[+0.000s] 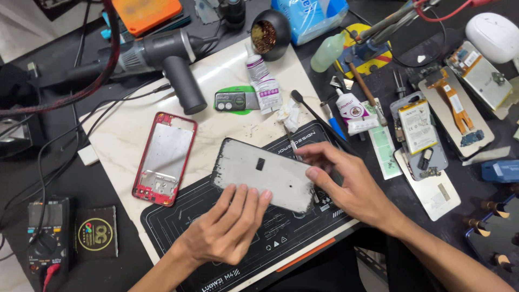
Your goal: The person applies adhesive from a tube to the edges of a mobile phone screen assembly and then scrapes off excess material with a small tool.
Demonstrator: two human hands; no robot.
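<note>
A grey phone screen panel point(265, 172) lies back side up on a black work mat point(178, 227), its edges flecked with old glue. My left hand point(230, 224) rests flat, fingertips pressing the panel's near edge. My right hand point(340, 181) holds the panel's right end, thumb on top and fingers curled over the far corner. A red phone frame point(165, 158) lies to the left on a pale stone tile point(227, 70).
A grey heat gun point(162, 54) lies at the back left. Glue tubes point(262, 81), a brush point(313, 111), a green-rimmed tin point(236, 100) and tissue sit behind the mat. Phone parts and a battery point(417, 127) crowd the right. A multimeter point(46, 230) stands front left.
</note>
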